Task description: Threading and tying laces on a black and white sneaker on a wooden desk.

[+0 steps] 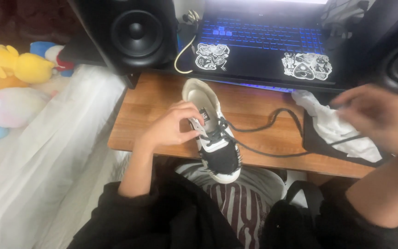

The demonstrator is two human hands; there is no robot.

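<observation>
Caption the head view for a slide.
Left hand steadies a black-and-white sneaker on a wooden desk; right hand pulls its dark lace.

wood desk (162, 99) | blk speakers (130, 32) | white sheet (47, 175) left | dim rm, blue kbd glow

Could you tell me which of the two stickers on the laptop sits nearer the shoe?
The left sticker, directly behind the shoe; the other sticker lies far right.

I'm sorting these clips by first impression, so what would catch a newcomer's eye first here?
Likely the black-and-white sneaker at the near edge of the wooden desk, steadied by the left hand while a long black lace trails toward the blurred right hand. Behind it a laptop with a blue-lit keyboard glows, and bright plush toys lie at far left.
</observation>
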